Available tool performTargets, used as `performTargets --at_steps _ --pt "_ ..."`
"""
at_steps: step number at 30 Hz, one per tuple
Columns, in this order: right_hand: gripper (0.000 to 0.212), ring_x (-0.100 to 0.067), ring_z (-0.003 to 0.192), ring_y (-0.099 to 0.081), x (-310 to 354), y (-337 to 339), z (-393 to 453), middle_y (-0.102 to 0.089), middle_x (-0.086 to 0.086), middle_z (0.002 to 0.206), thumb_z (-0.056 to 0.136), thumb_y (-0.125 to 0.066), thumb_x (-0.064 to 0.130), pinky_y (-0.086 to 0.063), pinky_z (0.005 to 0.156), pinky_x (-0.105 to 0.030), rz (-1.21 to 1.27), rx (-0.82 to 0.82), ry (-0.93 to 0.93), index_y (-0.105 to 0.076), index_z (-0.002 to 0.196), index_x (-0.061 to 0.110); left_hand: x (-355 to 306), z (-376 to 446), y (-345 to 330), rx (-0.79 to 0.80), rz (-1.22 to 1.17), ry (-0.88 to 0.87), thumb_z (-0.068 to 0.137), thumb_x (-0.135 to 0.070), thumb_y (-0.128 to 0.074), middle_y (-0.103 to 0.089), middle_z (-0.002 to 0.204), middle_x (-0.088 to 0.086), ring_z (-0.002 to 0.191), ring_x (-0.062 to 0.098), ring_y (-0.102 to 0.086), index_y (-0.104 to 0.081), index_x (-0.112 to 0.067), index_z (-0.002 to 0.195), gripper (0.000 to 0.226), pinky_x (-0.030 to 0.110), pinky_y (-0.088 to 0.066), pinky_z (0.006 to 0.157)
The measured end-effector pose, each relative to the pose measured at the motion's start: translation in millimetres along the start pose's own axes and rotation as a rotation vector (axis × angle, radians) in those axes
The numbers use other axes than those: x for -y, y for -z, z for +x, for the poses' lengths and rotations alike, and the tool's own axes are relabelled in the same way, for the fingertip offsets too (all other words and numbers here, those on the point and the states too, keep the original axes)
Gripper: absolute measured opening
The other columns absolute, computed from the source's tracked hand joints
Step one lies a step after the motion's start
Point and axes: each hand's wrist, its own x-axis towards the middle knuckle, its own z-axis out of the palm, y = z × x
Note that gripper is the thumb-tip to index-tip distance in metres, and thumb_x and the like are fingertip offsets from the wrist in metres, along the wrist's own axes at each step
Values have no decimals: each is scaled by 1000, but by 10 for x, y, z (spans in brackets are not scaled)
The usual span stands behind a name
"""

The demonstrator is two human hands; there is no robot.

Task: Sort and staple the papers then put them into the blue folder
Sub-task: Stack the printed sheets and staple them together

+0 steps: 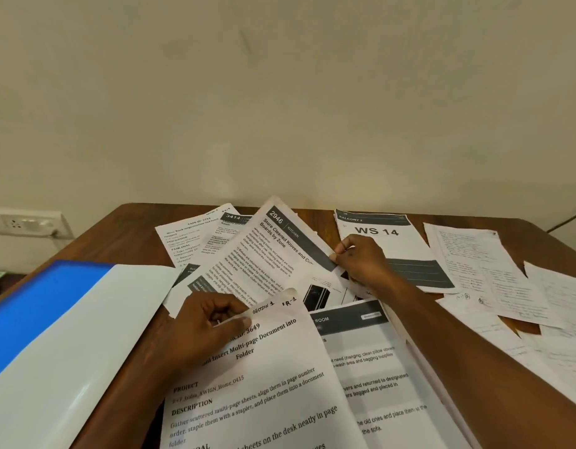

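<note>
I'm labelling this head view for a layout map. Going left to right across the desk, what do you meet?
wall socket → blue folder → left hand → sheet 2946 → right hand → handwritten sheets

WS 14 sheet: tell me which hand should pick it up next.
Right. The right hand lies beside the WS 14 sheet; the left hand pinches the 3649 sheet, farther away.

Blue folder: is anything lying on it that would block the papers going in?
Nothing visible lies on the blue folder; it sits open at the left. The left hand pinches the 3649 sheet beside it, and the right hand pinches the 2946 sheet.
</note>
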Motion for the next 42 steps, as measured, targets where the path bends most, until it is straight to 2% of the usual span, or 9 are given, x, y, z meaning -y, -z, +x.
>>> performTargets --at_steps 4,9,17,21,25,29,33,37,42 --pt "13 -2 53 -65 176 141 14 -75 -4 89 90 -80 14 -45 44 -17 166 -39 46 -70 98 12 -51 -7 -7 -13 -7 7 92 -4 -76 -82 92 6 82 25 -79 -82 -8 91 7 29 -62 73" --pt "11 -4 43 -58 312 353 32 -75 -8 81 93 -76 6 -40 38 -18 327 -79 126 -72 103 9 -92 -28 -37 -27 4 35 93 -7 -76 -82 89 4 79 24 -79 -82 -10 90 8 28 -62 71" --pt "5 -9 46 -55 287 504 75 -75 -2 75 93 -77 12 -38 39 -21 326 -102 147 -77 97 14 -123 -72 -30 -40 35 56 93 -12 -77 -82 88 0 80 20 -79 -83 -22 85 15 26 -61 72" --pt "11 -7 47 -53 236 507 51 -75 -2 75 91 -79 13 -37 41 -22 372 -82 139 -78 102 10 -105 -72 -11 -41 64 77 93 -19 -78 -81 89 0 82 21 -79 -83 -26 90 9 39 -61 80" --pt "15 -5 56 -62 172 373 -89 -79 -1 86 86 -84 15 -44 47 -21 315 31 81 -78 100 18 -105 -70 -15 -48 58 84 92 -20 -80 -81 92 4 84 25 -79 -83 -18 95 5 49 -62 83" --pt "15 -15 72 -67 28 161 -140 -78 -2 92 82 -88 19 -52 62 -28 118 195 -29 -79 94 16 -132 -80 -41 -55 60 87 92 -14 -79 -81 89 2 82 24 -79 -83 -15 91 5 38 -61 77" --pt "10 -13 83 -71 19 130 -59 -74 7 92 87 -83 19 -59 71 -29 53 36 -13 -75 93 17 -154 -80 -13 -62 74 89 93 -17 -79 -82 90 0 82 21 -79 -83 -17 91 4 33 -62 74" --pt "15 -12 90 -72 176 286 -28 -73 8 101 100 -68 17 -61 73 -32 291 -70 62 -65 93 29 -194 -77 -23 -38 51 104 94 -13 -76 -82 89 0 79 22 -79 -82 -15 92 7 32 -62 73" --pt "9 -22 89 -77 369 562 -1 -78 -4 102 102 -66 20 -63 71 -38 469 -160 56 -67 108 13 -231 -107 -29 -34 39 123 95 -14 -76 -82 88 2 76 24 -79 -82 -15 92 7 30 -61 68"
